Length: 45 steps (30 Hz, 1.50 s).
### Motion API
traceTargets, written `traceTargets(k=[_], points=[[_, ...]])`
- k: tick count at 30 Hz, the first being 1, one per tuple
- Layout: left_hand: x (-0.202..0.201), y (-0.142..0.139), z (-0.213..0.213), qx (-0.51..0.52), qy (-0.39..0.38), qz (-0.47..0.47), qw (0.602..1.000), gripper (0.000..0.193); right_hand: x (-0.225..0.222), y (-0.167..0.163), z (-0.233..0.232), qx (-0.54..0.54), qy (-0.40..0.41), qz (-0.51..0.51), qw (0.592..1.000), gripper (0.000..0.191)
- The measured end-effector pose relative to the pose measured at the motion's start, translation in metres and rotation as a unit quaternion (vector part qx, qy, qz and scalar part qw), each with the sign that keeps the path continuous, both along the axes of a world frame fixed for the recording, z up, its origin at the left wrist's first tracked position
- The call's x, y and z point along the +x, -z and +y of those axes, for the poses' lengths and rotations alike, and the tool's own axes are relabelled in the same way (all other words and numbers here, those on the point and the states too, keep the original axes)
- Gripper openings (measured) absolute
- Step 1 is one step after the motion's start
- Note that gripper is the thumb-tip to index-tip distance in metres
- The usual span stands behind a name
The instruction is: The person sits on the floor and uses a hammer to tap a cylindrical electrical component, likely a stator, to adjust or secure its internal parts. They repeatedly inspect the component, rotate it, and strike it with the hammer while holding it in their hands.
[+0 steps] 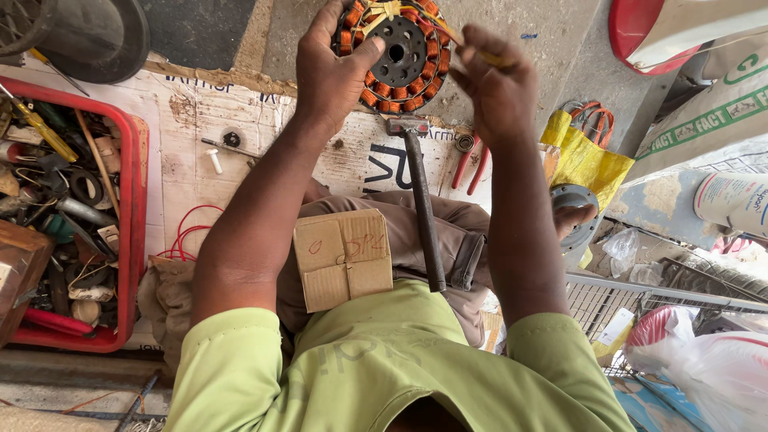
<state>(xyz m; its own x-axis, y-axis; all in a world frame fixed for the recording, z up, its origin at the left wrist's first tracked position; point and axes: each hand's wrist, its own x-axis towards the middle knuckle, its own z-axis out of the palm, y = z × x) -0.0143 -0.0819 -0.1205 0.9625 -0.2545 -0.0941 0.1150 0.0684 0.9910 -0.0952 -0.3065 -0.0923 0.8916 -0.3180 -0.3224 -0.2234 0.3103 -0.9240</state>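
My left hand (pixel 332 68) grips the left side of a round motor stator (pixel 400 54), a black core ringed with orange copper coils, and holds it up in front of me. My right hand (pixel 500 88) pinches a thin yellow strip (pixel 480 52) that runs from the stator's top right edge. Yellow ties cross the top of the windings. A small cardboard box (pixel 342 260) rests on my lap, and a hammer (pixel 422 208) lies beside it with its head near the stator.
A red crate (pixel 132 240) full of tools and parts stands at the left. Red-handled pliers (pixel 468 168), a yellow bag (pixel 584 160), loose screws (pixel 214 156) and red wire (pixel 188 236) lie on a cardboard sheet (pixel 184 120). Sacks and plastic bags crowd the right.
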Motion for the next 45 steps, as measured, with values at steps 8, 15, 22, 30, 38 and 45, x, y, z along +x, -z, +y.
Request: traceTargets(k=[8, 15, 22, 30, 38, 45], points=[[0.006, 0.001, 0.001, 0.095, -0.044, -0.080, 0.991, 0.021, -0.063, 0.027, 0.042, -0.119, -0.088, 0.357, 0.922, 0.058], [-0.020, 0.012, -0.001, 0.028, -0.018, 0.029, 0.999, 0.095, -0.079, 0.037, 0.074, -0.182, -0.116, 0.329, 0.919, 0.059], [-0.038, 0.031, 0.010, 0.172, 0.053, -0.267, 0.947, 0.148, -0.112, -0.037, 0.006, 0.098, 0.034, 0.115, 0.988, 0.056], [-0.034, 0.028, 0.003, 0.194, 0.029, -0.247, 0.949, 0.154, -0.092, -0.074, 0.018, -0.173, -0.096, -0.001, 0.980, 0.048], [-0.027, 0.017, 0.002, 0.129, 0.070, -0.223, 0.964, 0.123, -0.063, -0.055, 0.045, -0.414, -0.139, -0.113, 0.893, 0.045], [-0.027, 0.011, 0.002, 0.148, 0.057, -0.207, 0.965, 0.129, -0.059, -0.065, 0.039, -0.335, -0.132, -0.051, 0.932, 0.047]])
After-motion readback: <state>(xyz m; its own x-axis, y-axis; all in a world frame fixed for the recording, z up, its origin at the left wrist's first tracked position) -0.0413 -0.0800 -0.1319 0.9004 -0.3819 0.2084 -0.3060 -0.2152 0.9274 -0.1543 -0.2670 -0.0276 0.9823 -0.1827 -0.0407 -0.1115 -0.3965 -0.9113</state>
